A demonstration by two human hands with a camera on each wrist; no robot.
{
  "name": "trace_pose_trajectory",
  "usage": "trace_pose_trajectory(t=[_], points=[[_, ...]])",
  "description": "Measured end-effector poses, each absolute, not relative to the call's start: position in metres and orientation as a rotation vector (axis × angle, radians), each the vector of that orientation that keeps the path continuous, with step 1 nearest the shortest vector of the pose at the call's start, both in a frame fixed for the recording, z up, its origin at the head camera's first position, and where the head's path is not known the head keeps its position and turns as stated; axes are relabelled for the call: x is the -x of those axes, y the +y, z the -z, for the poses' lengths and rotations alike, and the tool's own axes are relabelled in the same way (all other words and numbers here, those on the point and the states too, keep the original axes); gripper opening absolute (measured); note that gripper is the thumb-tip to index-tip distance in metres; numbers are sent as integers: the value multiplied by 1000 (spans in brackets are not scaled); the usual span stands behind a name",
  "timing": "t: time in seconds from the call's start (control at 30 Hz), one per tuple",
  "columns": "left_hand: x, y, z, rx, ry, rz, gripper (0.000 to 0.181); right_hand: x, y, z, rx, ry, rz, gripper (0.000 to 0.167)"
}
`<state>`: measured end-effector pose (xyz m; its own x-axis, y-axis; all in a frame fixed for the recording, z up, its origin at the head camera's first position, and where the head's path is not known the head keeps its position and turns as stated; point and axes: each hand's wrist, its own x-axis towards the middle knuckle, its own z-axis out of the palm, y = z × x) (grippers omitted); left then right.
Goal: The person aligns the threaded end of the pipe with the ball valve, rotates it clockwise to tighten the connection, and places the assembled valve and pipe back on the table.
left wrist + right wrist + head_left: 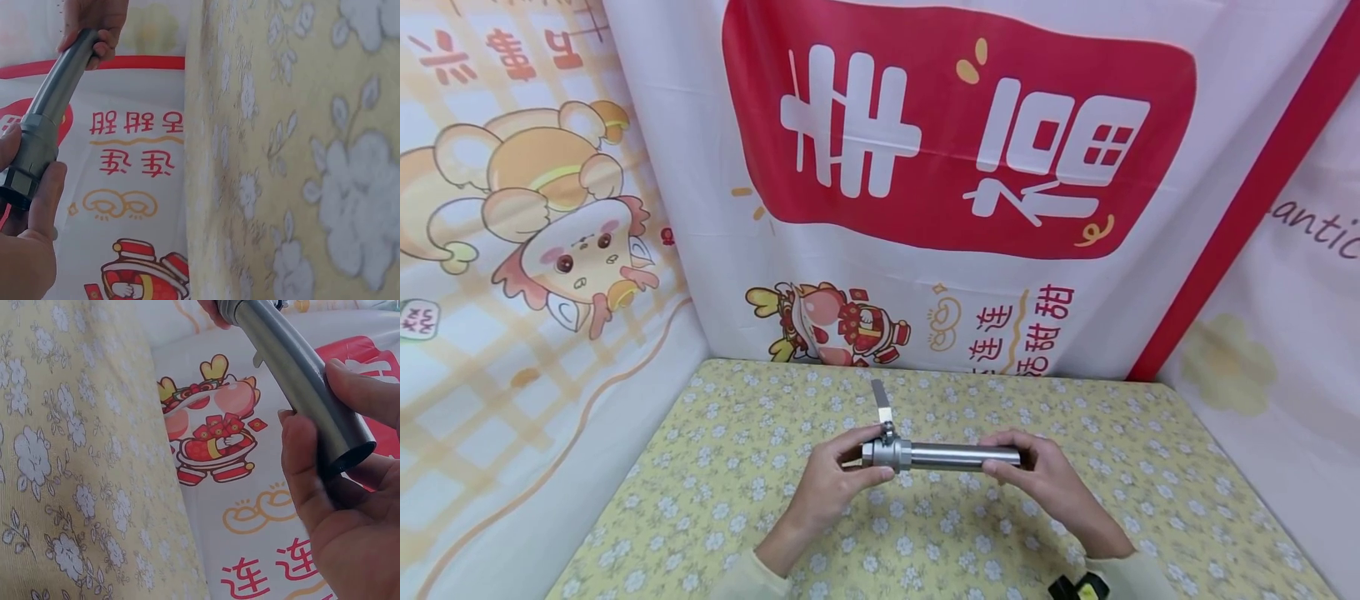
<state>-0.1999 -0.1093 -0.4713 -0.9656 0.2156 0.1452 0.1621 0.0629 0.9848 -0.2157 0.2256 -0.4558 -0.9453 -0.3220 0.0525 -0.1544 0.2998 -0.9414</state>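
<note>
A metal ball valve [889,455] with a flat lever handle [880,395] is joined to a straight steel pipe [951,456], held level above the table. My left hand [838,479] grips the valve body, thumb on the near side and fingers behind. At the pipe's other end, my right hand [1041,475] pinches it between thumb and fingers. The right wrist view shows the pipe's open, hollow end [351,456] beside that hand's fingers. In the left wrist view the valve's hex end [19,184] sits between thumb and fingers.
Beneath the hands is a table with a yellow floral cloth [737,500]. Printed white curtains hang behind it [700,167] and along both sides. A black strap piece [1078,587] sits at the right wrist.
</note>
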Motion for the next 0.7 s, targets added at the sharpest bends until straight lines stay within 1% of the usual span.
trace_pose_trajectory(t=[0.3,0.7], points=[[203,-120,466,-449,2356,-1939,63,220,228,453,542,2407,1646,31],[202,-133,469,-589,2612,-1575,61,217,226,459,653,2489,1435,27]])
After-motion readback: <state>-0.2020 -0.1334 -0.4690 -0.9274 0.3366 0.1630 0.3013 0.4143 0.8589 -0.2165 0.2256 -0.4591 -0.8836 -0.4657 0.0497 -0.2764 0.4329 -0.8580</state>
